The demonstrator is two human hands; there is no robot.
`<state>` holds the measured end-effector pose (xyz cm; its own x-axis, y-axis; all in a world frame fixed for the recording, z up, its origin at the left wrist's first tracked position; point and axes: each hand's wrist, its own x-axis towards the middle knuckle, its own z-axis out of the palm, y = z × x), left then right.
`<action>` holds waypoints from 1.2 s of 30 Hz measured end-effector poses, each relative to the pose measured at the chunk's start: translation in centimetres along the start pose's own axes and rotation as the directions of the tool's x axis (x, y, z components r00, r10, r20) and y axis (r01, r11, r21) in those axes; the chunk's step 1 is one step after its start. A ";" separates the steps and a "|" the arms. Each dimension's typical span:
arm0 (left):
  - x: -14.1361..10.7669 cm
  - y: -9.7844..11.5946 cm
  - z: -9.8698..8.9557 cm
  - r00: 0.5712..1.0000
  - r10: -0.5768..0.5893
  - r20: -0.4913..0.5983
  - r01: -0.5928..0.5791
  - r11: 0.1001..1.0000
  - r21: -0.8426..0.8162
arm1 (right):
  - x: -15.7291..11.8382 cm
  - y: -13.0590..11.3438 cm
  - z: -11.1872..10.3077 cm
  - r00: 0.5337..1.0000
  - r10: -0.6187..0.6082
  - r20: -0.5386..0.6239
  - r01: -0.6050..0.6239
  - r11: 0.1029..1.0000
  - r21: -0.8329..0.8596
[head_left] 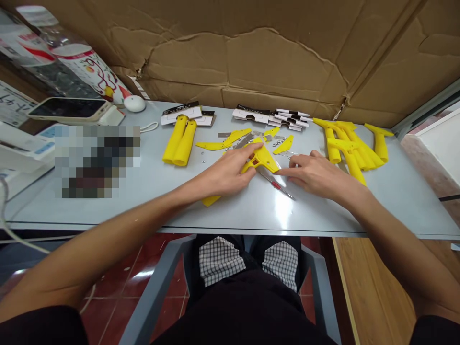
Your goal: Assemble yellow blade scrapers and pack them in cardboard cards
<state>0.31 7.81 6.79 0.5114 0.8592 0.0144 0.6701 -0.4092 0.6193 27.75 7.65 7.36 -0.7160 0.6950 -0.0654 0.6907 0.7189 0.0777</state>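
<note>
A yellow plastic scraper-like tool (265, 158) lies over the middle of the table, its handle passing under my left hand toward the lower left. My left hand (232, 170) grips it, thumb and fingers on either side of its head. My right hand (311, 173) reaches in from the right, its index fingertip touching the tool's lower right corner, the other fingers curled. A screwdriver with a red band (276, 185) rests just below the tool. Loose yellow blade covers (237, 137), metal blades (243, 141) and small screws (278, 143) lie beyond my hands.
Two yellow tubular handles (185, 143) stand left of centre, near folded cards (181, 113). More cards (251, 115) lie at the back. Several yellow tools (354, 146) are piled right. A phone (68, 108) and bottles (84, 67) occupy the left. Cardboard (273, 62) rises behind.
</note>
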 end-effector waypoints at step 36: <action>0.1 -0.6 0.9 0.989 0.131 0.070 -0.142 0.973 0.182 | -1.7 1.7 1.3 0.981 0.161 -0.108 -0.080 0.845 0.529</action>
<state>0.46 7.83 5.75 0.6311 0.7746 0.0403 0.6775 -0.5758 0.4577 30.25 7.65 6.34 -0.6023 0.7963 0.0562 0.6944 0.5574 -0.4550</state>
